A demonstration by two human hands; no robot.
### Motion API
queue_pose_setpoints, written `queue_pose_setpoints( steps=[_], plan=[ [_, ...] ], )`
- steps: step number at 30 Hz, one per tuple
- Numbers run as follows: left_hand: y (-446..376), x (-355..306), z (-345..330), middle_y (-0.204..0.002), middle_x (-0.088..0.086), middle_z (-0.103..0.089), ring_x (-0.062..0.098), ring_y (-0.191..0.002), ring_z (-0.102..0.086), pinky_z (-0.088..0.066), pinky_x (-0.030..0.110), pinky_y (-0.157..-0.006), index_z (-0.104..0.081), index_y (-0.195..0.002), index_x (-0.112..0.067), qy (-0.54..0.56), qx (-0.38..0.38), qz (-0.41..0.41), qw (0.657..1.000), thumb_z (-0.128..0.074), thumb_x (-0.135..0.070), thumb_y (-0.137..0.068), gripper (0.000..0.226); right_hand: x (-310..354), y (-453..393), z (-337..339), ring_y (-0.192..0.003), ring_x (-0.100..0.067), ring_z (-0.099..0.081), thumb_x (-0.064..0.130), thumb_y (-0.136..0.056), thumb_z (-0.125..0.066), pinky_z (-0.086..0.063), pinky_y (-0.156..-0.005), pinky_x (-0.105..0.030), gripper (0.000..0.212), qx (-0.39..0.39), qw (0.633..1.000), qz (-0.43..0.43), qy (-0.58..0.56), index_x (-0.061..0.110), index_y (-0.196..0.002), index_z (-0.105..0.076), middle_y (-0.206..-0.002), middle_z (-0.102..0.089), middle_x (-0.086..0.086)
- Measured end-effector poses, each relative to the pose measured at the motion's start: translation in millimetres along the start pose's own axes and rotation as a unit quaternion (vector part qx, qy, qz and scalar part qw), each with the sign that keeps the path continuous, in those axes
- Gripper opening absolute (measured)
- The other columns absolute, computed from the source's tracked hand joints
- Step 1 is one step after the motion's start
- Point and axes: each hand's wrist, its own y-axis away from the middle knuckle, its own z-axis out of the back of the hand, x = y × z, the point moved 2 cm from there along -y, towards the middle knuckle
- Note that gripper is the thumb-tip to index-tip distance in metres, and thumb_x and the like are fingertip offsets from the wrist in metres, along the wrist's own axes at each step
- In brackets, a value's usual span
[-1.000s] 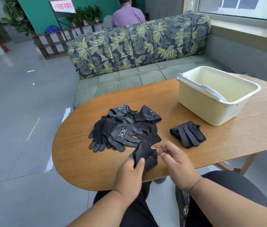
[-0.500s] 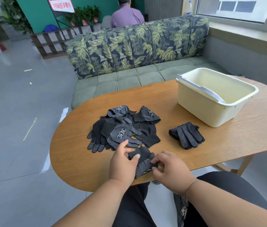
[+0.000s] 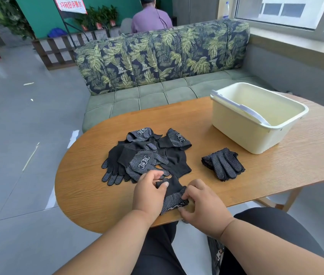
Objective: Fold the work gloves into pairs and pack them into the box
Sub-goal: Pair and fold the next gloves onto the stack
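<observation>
Fingers of left hand [image 3: 148, 192] and right hand [image 3: 202, 203] pinch folded glove bundle [image 3: 174, 196] on table [image 3: 276, 171].

Your bench [image 3: 89, 197] is an oval wooden top filling the middle of the frame. On it, right of centre toward the back, sits the cream box [image 3: 242, 133]. A loose heap of black dotted gloves [image 3: 145, 155] lies at centre, a folded pair [image 3: 223, 163] just right of it, and another glove bundle [image 3: 174, 195] at the near edge.
</observation>
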Motion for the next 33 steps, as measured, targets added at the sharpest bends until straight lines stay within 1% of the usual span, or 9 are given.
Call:
queue_pose_setpoints(
  steps=[4, 7, 11, 13, 18, 22, 26, 30, 33],
  plan=[
    [5, 4, 4, -0.117, -0.018, -0.055, 0.001, -0.108, -0.056, -0.049, 0.024, -0.097, -0.067, -0.104, -0.038, -0.059, -0.029, -0.058, 0.996, -0.072, -0.022, -0.092, 0.021, -1, 2, 0, -0.100, -0.017, -0.063, 0.039, -0.073, -0.077, -0.043, -0.086, -0.020, 0.029, -0.004, 1.000, 0.010, 0.025, 0.026, -0.095, -0.062, -0.127, -0.058, 0.005],
    [16, -2, 15, -0.119, -0.021, -0.053, 0.003, -0.119, -0.043, -0.034, 0.020, -0.104, -0.072, -0.108, -0.035, -0.133, 0.008, -0.143, 0.981, -0.066, -0.043, -0.091, 0.020, -1, 0, 0, -0.100, -0.019, -0.064, 0.044, -0.074, -0.072, -0.047, -0.087, -0.024, 0.029, -0.006, 1.000, 0.012, 0.026, 0.026, -0.095, -0.061, -0.122, -0.061, 0.005],
    [36, 5, 19, -0.144, -0.021, -0.043, 0.000, -0.141, -0.027, -0.017, 0.016, -0.118, -0.058, -0.140, -0.038, -0.206, 0.155, -0.205, 0.944, -0.060, -0.065, -0.082, 0.065, 0, -2, 2, -0.081, -0.009, -0.051, 0.046, -0.074, -0.067, -0.046, -0.078, -0.025, 0.030, -0.043, 0.999, 0.007, 0.028, 0.027, -0.097, -0.062, -0.091, -0.051, 0.021],
    [39, 11, 20, -0.153, -0.020, -0.037, 0.004, -0.147, -0.021, -0.009, 0.016, -0.121, -0.050, -0.148, -0.037, -0.222, 0.153, -0.212, 0.939, -0.059, -0.061, -0.083, 0.070, 4, -2, 2, -0.081, -0.005, -0.045, 0.041, -0.074, -0.068, -0.044, -0.079, -0.022, 0.036, -0.042, 0.998, 0.023, 0.037, 0.028, -0.107, -0.064, -0.087, -0.041, 0.026],
    [35, 15, 21, -0.152, -0.017, -0.045, 0.003, -0.143, -0.030, -0.002, 0.006, -0.116, -0.056, -0.144, -0.033, -0.208, 0.125, -0.220, 0.945, -0.057, -0.049, -0.086, 0.061, 6, -4, -1, -0.097, -0.016, -0.059, 0.039, -0.074, -0.062, -0.047, -0.091, -0.026, 0.051, -0.003, 0.998, 0.029, 0.053, 0.034, -0.125, -0.066, -0.109, -0.059, 0.011],
    [33, 13, 20, -0.141, -0.016, -0.057, 0.003, -0.134, -0.041, -0.011, 0.004, -0.113, -0.064, -0.131, -0.029, -0.183, 0.102, -0.211, 0.955, -0.062, -0.044, -0.083, 0.050, 5, -4, -1, -0.098, -0.017, -0.060, 0.038, -0.082, -0.063, -0.050, -0.091, -0.030, 0.035, -0.017, 0.999, 0.016, 0.043, 0.034, -0.116, -0.070, -0.106, -0.059, 0.010],
    [32, 12, 21, -0.130, -0.023, -0.056, -0.002, -0.128, -0.042, -0.021, 0.004, -0.110, -0.063, -0.127, -0.030, -0.165, 0.112, -0.197, 0.960, -0.071, -0.037, -0.082, 0.046, 9, -3, 3, -0.101, -0.014, -0.055, 0.038, -0.089, -0.062, -0.041, -0.092, -0.022, 0.021, -0.053, 0.999, -0.001, -0.004, 0.033, -0.107, -0.071, -0.109, -0.057, 0.011],
    [32, 7, 24, -0.110, -0.024, -0.063, -0.008, -0.110, -0.055, -0.043, 0.012, -0.097, -0.069, -0.109, -0.041, -0.051, 0.106, -0.104, 0.988, -0.073, -0.032, -0.089, 0.023, 19, -2, 12, -0.118, -0.006, -0.052, 0.044, -0.083, -0.065, -0.030, -0.103, -0.009, 0.026, -0.048, 0.998, 0.000, -0.039, 0.028, -0.103, -0.066, -0.125, -0.058, 0.015],
    [30, 3, 24, -0.111, -0.019, -0.072, -0.005, -0.108, -0.063, -0.048, 0.021, -0.100, -0.068, -0.113, -0.040, 0.074, 0.159, -0.031, 0.984, -0.074, -0.037, -0.088, 0.026, 28, -4, 26, -0.097, -0.007, -0.066, 0.035, -0.081, -0.073, -0.049, -0.086, -0.013, 0.022, -0.024, 0.991, -0.048, -0.123, 0.028, -0.098, -0.062, -0.103, -0.071, 0.016]
  ],
)
